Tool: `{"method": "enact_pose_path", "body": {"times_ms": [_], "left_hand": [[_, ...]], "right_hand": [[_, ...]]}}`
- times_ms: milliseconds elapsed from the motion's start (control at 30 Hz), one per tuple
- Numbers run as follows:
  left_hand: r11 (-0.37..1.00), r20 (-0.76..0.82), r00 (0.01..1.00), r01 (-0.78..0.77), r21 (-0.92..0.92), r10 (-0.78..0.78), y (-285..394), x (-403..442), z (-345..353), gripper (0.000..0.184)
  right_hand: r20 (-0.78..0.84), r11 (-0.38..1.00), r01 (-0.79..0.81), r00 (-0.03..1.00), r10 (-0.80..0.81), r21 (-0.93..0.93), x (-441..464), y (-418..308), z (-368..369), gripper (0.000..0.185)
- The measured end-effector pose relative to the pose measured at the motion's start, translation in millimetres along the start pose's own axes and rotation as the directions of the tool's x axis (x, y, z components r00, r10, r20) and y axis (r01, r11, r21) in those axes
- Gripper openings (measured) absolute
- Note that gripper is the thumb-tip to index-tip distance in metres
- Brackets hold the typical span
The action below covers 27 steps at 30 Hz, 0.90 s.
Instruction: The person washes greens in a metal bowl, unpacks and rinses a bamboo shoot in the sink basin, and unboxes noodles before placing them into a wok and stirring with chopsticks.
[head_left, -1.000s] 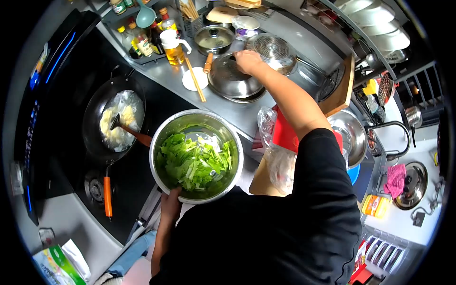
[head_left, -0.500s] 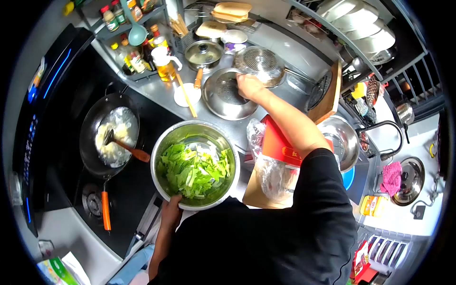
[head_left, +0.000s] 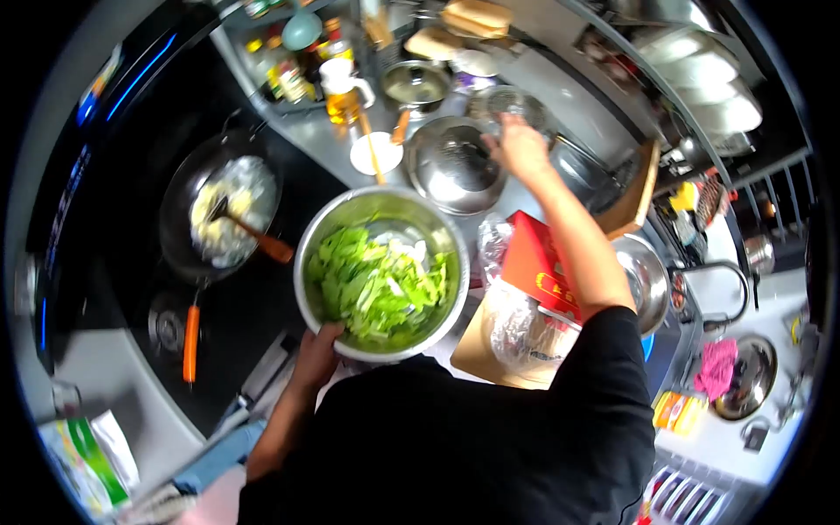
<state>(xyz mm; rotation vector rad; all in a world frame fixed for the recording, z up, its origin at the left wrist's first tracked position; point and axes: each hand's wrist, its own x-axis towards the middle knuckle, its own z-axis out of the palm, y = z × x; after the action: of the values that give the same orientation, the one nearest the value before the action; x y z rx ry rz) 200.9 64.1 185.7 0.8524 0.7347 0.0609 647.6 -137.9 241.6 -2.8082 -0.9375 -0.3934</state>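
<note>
My left hand [head_left: 322, 352] grips the near left rim of a steel mixing bowl [head_left: 303, 297]. Chopped green leaves [head_left: 381, 284] with paler pieces lie inside it. My right hand [head_left: 521, 149] is blurred, its fingers apart and nothing visible in them. It hovers by the right edge of a round shiny steel vessel [head_left: 455, 171], a bowl or lid, and in front of an upturned pan [head_left: 490, 103]. To the left, a black wok [head_left: 179, 219] on the stove holds a pale, steaming mass [head_left: 229, 210], with a wooden-handled spatula [head_left: 267, 245] resting in it.
A red box [head_left: 538, 262] and plastic-wrapped items [head_left: 512, 319] sit on a board right of the bowl. A small lidded pot [head_left: 416, 85], an oil jug [head_left: 341, 92] and a white dish [head_left: 376, 154] with a chopstick stand behind. A sink bowl [head_left: 646, 284] is at right.
My right hand has come off the rim of the round steel vessel, its fingers spreading. My left hand keeps hold of the mixing bowl. The whole view has shifted.
</note>
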Motion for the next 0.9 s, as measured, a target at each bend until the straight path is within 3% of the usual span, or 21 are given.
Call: {"method": "enact_pose_path", "body": {"times_ms": [67,133,167,267,400,433,500,533,567,600,633,667,700,733,833,900], "left_hand": [[0.997,-0.002,1.0,0.004,0.075,-0.003,-2.2,6.2,-9.0,0.031],[0.998,-0.013,1.0,-0.013,0.061,0.014,-5.2,11.7,-6.8,0.028],[0.999,-0.02,1.0,-0.022,0.047,0.023,-6.7,12.6,-3.3,0.026],[1.0,0.009,1.0,-0.001,-0.023,0.002,-7.9,9.8,-1.6,0.033],[0.994,0.014,0.998,0.064,0.093,-0.065,-3.3,-0.6,-1.0,0.042],[0.986,0.028,0.996,0.075,0.15,-0.08,3.7,-4.6,2.5,0.043],[0.999,0.027,0.999,0.037,0.036,-0.038,-16.7,-0.7,-3.3,0.041],[0.98,0.123,0.992,-0.005,0.197,-0.02,-18.2,2.3,-11.0,0.04],[0.959,0.115,0.992,0.007,0.282,-0.041,-19.9,0.4,-14.8,0.039],[0.86,0.064,0.979,0.139,0.49,-0.194,-1.4,-6.6,-7.9,0.038],[0.95,0.193,0.97,0.085,0.3,-0.148,-45.4,19.0,-31.8,0.039],[0.948,0.133,0.988,0.029,0.318,-0.075,-51.9,15.6,-31.6,0.042],[0.967,0.13,0.987,0.063,0.246,-0.097,-60.6,20.5,-32.6,0.043],[0.955,0.114,0.99,0.051,0.291,-0.087,-63.8,19.5,-34.3,0.043],[0.963,0.084,0.996,0.009,0.269,-0.033,-78.5,8.3,-48.9,0.043],[0.962,0.021,0.994,0.099,0.256,-0.108,-68.6,-14.1,-55.7,0.045]], "right_hand": [[0.063,0.999,-0.015,0.998,0.013,0.042,-2.6,8.3,-4.4,0.057],[0.291,0.991,-0.092,0.955,0.061,0.097,-5.9,7.9,-6.5,0.057],[0.321,0.993,-0.089,0.945,0.059,0.078,-8.2,12.2,6.1,0.061],[0.464,0.992,-0.006,0.884,-0.053,0.126,-20.7,0.1,19.4,0.07],[0.388,1.0,0.025,0.921,-0.029,0.014,-21.6,9.2,63.5,0.051],[0.397,0.995,0.089,0.912,-0.102,0.052,-19.3,11.5,62.4,0.039],[0.408,0.992,0.121,0.908,-0.101,-0.024,-8.1,10.2,70.3,0.034],[0.379,0.997,0.041,0.925,-0.017,-0.058,-3.6,-0.3,56.5,0.033],[0.35,0.997,0.08,0.934,-0.079,0.011,4.4,-12.1,39.3,0.031],[0.318,0.99,0.116,0.938,-0.137,0.081,13.6,-3.6,43.7,0.032],[0.255,0.979,0.149,0.95,-0.18,0.136,25.7,14.2,59.6,0.034],[0.25,0.978,0.152,0.95,-0.185,0.147,28.9,0.9,57.4,0.032],[0.254,0.979,0.135,0.952,-0.17,0.15,36.8,2.8,61.8,0.034],[0.239,0.98,0.183,0.951,-0.198,0.082,46.9,9.8,74.5,0.035],[0.273,0.988,0.074,0.956,-0.11,0.138,66.5,4.6,75.0,0.034],[0.264,0.99,0.056,0.96,-0.089,0.13,66.7,4.9,85.2,0.033]]}}
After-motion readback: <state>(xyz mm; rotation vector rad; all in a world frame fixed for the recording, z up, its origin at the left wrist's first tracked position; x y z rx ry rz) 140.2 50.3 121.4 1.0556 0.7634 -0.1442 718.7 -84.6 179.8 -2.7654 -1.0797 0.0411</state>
